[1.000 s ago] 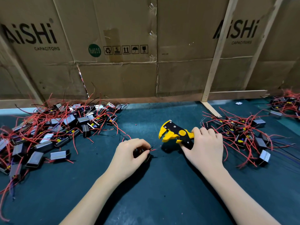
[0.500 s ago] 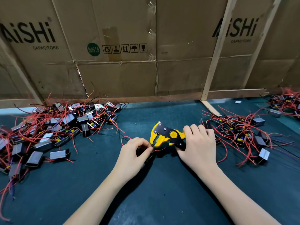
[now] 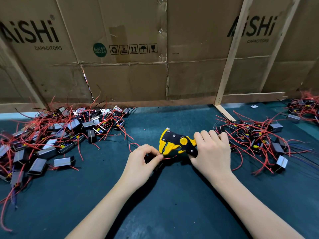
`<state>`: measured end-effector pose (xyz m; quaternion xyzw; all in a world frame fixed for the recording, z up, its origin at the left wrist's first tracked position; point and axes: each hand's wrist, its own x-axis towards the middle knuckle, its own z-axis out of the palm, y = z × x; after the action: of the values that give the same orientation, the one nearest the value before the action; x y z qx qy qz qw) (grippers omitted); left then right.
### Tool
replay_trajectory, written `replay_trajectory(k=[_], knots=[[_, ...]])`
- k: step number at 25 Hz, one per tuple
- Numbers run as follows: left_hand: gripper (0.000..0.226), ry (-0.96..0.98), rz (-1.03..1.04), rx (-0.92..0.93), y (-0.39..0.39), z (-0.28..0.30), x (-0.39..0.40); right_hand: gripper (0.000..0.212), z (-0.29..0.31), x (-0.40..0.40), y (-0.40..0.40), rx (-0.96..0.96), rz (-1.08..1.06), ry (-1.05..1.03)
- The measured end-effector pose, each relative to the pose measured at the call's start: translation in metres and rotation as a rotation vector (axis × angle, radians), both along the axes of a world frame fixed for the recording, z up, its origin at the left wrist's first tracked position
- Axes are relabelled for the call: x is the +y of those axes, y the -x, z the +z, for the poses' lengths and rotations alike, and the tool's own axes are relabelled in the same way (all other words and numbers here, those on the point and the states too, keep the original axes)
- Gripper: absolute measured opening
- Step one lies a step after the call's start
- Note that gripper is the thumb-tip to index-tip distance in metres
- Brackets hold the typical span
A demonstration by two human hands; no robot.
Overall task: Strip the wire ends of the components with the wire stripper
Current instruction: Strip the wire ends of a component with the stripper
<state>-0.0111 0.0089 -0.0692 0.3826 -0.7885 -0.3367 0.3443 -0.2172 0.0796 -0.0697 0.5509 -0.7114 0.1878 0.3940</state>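
Note:
My right hand (image 3: 211, 152) grips the handles of a yellow and black wire stripper (image 3: 176, 143), whose jaws point left and down. My left hand (image 3: 143, 160) pinches a small dark component, mostly hidden under the fingers. Its red wire (image 3: 170, 158) sticks out to the right, just below the stripper's jaws. Another red lead (image 3: 133, 145) loops up behind the left hand. Both hands hover low over the dark green mat (image 3: 165, 204).
A big pile of boxy components with red wires (image 3: 51, 138) covers the left of the mat. A second pile (image 3: 259, 137) lies right of my right hand, a third (image 3: 305, 109) at the far right. Cardboard boxes (image 3: 138, 57) and a wooden frame (image 3: 231, 54) wall off the back.
My right hand has brought the stripper leftward and down toward my left hand. The jaws now sit just above the red wire end. The left hand has stayed nearly in place.

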Motion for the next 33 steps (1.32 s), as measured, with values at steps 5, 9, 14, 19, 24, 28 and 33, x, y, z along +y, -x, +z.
replay_trajectory(k=[5,9,14,19,24,28,33], knots=[[0.010,-0.008,0.002,0.000,-0.001,0.000,0.000,0.030,-0.001,-0.002,0.004,-0.008,0.031,0.020],[0.010,-0.006,-0.003,0.006,-0.001,0.000,0.000,0.031,-0.003,-0.004,0.006,-0.032,0.044,-0.034],[0.011,-0.009,-0.018,0.005,-0.001,0.001,-0.001,0.042,-0.002,-0.003,0.004,-0.083,0.056,-0.090],[0.012,0.057,-0.061,-0.059,-0.002,0.003,0.000,0.035,-0.001,-0.003,0.010,-0.122,-0.007,0.017],[0.013,0.032,-0.109,-0.057,-0.006,0.008,-0.002,0.036,-0.005,0.003,0.023,-0.220,-0.097,-0.025],[0.013,-0.093,-0.035,0.029,-0.004,0.007,-0.002,0.039,-0.006,0.002,0.021,-0.187,-0.085,-0.053],[0.013,-0.183,0.004,0.087,-0.003,0.006,-0.001,0.037,-0.006,0.000,0.007,-0.151,-0.025,-0.065]])
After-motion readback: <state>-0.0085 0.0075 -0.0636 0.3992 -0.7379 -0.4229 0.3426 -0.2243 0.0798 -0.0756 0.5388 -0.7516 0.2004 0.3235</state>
